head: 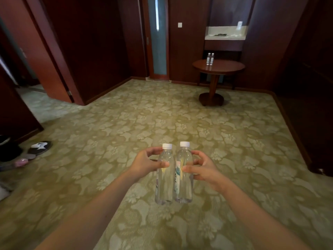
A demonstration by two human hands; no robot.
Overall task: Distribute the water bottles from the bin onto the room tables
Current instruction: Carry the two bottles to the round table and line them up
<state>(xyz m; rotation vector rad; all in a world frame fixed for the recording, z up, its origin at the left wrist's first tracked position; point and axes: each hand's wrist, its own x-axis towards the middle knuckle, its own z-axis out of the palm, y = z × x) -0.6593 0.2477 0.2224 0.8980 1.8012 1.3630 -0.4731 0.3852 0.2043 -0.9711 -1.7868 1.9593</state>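
while each hand carries one bottle upright, the two touch side by side over the carpet [126, 123], probably so both can be set down as a pair. the left hand [146, 164] has thumb and fingers curled round the left bottle [164, 181]; the right hand [201, 168] grips the right bottle [183, 179] likewise. off left lies one slipper [40, 147]. farther on, one round table [219, 66] already bears a far pair [210, 59], standing close together. four bottles in all.
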